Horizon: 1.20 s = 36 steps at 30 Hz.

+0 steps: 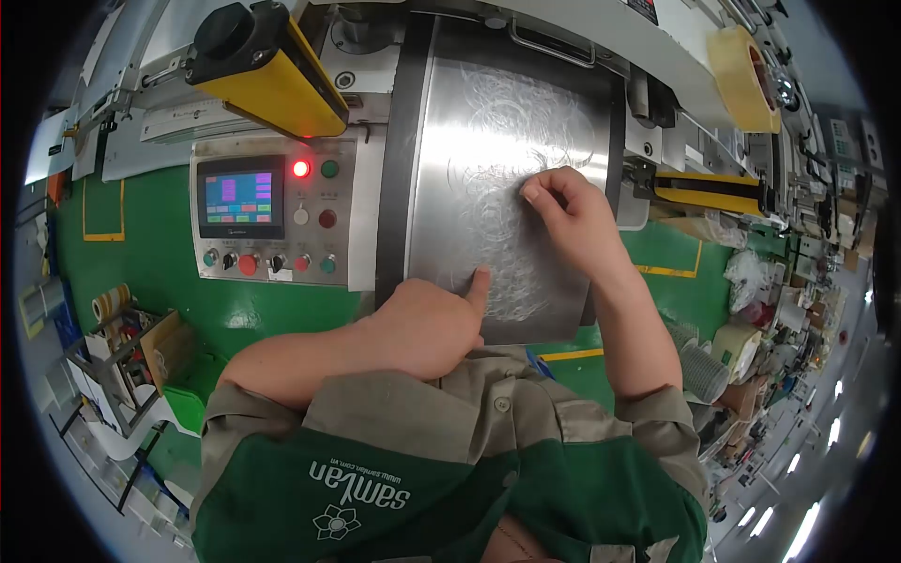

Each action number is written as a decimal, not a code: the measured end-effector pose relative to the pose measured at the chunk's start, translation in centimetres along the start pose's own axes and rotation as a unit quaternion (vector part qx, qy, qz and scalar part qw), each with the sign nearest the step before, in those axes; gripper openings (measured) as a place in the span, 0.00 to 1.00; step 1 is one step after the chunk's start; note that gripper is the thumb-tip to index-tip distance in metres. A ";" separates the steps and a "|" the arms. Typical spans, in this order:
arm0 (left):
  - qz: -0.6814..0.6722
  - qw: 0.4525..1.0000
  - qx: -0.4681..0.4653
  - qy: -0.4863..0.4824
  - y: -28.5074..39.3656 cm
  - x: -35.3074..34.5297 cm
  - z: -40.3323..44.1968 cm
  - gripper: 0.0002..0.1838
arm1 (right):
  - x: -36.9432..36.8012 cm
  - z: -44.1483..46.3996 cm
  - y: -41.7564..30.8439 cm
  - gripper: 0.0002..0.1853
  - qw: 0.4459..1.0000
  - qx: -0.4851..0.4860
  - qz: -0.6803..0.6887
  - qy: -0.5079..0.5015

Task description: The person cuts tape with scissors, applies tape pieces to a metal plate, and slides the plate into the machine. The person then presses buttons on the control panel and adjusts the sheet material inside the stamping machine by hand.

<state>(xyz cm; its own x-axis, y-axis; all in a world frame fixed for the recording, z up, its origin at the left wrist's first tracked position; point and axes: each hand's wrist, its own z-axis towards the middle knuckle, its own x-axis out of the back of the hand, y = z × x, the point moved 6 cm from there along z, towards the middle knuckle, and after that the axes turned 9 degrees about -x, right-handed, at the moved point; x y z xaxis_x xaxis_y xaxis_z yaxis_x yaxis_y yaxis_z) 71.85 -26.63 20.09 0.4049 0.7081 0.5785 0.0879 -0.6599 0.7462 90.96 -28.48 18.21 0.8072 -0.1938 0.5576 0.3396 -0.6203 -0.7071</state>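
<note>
A brushed metal plate (441, 206) lies in front of me on the machine bed. Down its middle runs a strip of clear, swirly marks or thin transparent material (507, 235); which of the two, I cannot tell. My left hand (434, 319) is at the plate's near left edge, its index finger stretched out over the lower part of the swirls and its other fingers mostly hidden. Over the upper right of the swirls, my right hand (570, 211) has thumb and index finger pinched together. Anything between those fingertips is too small to make out.
Left of the plate stands a control panel (319, 239) with a lit red lamp (300, 169) and a touchscreen (241, 204). Yellow-black sensor bars (282, 75) flank the bed. A tape roll (741, 80) hangs at upper right. A metal handle (554, 52) crosses the far end.
</note>
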 end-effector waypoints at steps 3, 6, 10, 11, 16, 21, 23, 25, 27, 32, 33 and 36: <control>-0.001 1.000 0.000 0.003 0.0 -0.1 0.0 0.39 | -0.3 0.2 -0.2 0.12 1.000 -0.009 -0.001 -0.002; -0.010 1.000 0.008 -0.001 0.0 0.0 0.0 0.39 | -0.8 0.6 -0.4 0.12 1.000 -0.007 -0.027 0.001; -0.010 1.000 0.016 -0.008 0.2 0.3 -0.1 0.39 | -1.2 0.9 -0.9 0.13 0.999 -0.004 -0.051 0.019; -0.004 1.000 0.020 -0.003 0.1 0.3 -0.1 0.38 | -1.2 1.1 -0.9 0.13 0.998 0.010 -0.053 0.024; 0.010 0.986 0.032 0.166 -1.1 3.0 -0.3 0.24 | -1.2 1.0 -1.2 0.13 0.996 0.021 -0.073 0.048; 0.003 0.940 0.041 0.339 -3.2 4.3 -0.3 0.20 | -1.3 1.2 -1.2 0.14 0.996 0.008 -0.079 0.051; 0.028 0.937 0.052 0.346 -3.5 4.5 0.2 0.21 | -1.3 1.3 -1.3 0.14 0.996 -0.006 -0.083 0.044; 0.054 0.941 0.068 0.327 -3.7 4.4 0.9 0.23 | -1.2 1.4 -1.2 0.14 0.995 -0.001 -0.086 0.057; 0.092 0.946 0.075 0.302 -4.0 4.0 1.5 0.25 | -1.1 1.5 -1.3 0.14 0.995 -0.012 -0.089 0.039; 0.140 0.948 0.090 0.271 -3.8 3.9 2.4 0.27 | -1.2 1.6 -1.0 0.13 0.994 0.014 -0.097 0.049; 0.147 0.947 0.092 0.269 -3.9 3.8 2.5 0.27 | -1.2 1.6 -1.1 0.13 0.993 0.027 -0.101 0.054; 0.135 0.951 0.102 0.260 -3.7 4.0 2.6 0.27 | -0.8 0.7 -1.7 0.13 0.994 0.033 -0.090 0.060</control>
<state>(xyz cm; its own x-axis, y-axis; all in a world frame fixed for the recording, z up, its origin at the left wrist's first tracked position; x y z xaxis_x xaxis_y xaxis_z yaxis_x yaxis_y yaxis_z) 75.49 -22.03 18.81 -0.0631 0.4998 0.8638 0.2406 -0.8324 0.4992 90.09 -26.74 18.63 0.6687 -0.1757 0.7225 0.5079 -0.6019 -0.6163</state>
